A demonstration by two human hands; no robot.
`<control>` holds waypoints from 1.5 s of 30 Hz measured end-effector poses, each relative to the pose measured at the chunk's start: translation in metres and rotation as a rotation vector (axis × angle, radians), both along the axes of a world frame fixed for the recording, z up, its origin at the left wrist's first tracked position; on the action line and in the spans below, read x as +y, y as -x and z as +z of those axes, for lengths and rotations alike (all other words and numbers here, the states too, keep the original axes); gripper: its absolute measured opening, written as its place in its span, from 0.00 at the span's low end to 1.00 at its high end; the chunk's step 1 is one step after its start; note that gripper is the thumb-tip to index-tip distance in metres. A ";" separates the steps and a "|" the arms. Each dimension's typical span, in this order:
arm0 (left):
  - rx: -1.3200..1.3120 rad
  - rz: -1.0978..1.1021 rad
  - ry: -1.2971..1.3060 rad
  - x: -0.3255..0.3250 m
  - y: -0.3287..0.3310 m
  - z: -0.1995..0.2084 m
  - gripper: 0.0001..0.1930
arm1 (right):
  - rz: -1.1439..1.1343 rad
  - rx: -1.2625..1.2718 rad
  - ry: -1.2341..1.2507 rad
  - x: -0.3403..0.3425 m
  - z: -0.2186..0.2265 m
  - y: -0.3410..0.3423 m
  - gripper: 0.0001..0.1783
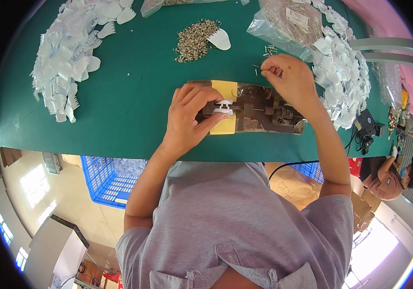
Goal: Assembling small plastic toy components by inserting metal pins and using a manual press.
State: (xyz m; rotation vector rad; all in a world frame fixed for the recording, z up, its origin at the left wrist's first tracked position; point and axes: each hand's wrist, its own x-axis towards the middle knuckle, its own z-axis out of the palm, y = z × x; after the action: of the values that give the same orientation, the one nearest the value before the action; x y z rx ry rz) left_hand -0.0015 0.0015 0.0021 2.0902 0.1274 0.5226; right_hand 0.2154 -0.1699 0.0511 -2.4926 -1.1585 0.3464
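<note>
My left hand (185,115) pinches a white plastic hair claw clip (223,107) between thumb and fingers, over the yellow band of a brown metal jig (259,108). My right hand (291,79) is above the far right part of the jig, thumb and fingertips pressed together. Whatever is between those fingertips is too small or hidden to tell. Next to them lie several thin metal pins (270,50). Beyond the jig is a heap of small metal springs (194,41), with a white toothed clip half (220,39) at its right side.
Heaps of white toothed clip halves lie at the left (66,58) and at the right (344,72). A clear plastic bag of metal parts (293,24) sits at the far right. A blue basket (105,180) stands below the green table's (95,139) near edge. Another person (389,180) works at the right.
</note>
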 end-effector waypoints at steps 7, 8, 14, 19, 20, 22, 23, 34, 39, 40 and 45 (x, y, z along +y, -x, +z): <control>-0.008 -0.005 -0.008 0.000 -0.001 0.001 0.17 | -0.005 0.023 0.206 0.024 -0.004 0.004 0.09; -0.008 -0.004 -0.016 0.000 -0.001 0.000 0.17 | -0.003 0.013 0.262 0.025 -0.003 0.006 0.11; -0.018 0.026 -0.009 -0.001 0.000 -0.005 0.16 | -0.017 0.404 -0.104 0.014 0.015 0.012 0.08; -0.038 0.026 0.008 -0.001 0.000 -0.007 0.15 | 0.071 0.681 -0.160 0.010 0.027 0.038 0.06; -0.033 0.025 0.004 0.000 0.001 -0.007 0.15 | 0.071 0.683 -0.159 0.012 0.024 0.038 0.06; -0.031 0.019 0.000 -0.001 0.000 -0.005 0.15 | 0.065 0.388 -0.272 0.013 0.013 0.033 0.06; -0.028 0.021 0.001 -0.001 -0.001 -0.004 0.16 | 0.057 0.324 -0.246 0.011 0.009 0.026 0.07; -0.034 0.026 -0.007 0.000 0.000 -0.006 0.16 | 0.140 0.202 -0.103 0.048 -0.017 0.009 0.07; -0.040 0.014 -0.011 0.000 -0.001 -0.009 0.15 | 0.133 0.158 -0.036 0.055 -0.022 0.004 0.08; -0.040 0.011 -0.011 0.000 0.000 -0.009 0.15 | 0.173 0.144 0.021 0.059 -0.019 0.004 0.08; -0.027 0.023 0.015 -0.001 0.001 -0.008 0.15 | 0.269 0.182 -0.062 0.051 -0.010 0.006 0.08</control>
State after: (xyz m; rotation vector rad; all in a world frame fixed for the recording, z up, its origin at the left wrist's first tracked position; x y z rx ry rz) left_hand -0.0023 0.0006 -0.0062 2.0680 0.1393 0.5622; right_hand 0.2094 -0.1189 0.0415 -2.2025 -1.4049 0.5867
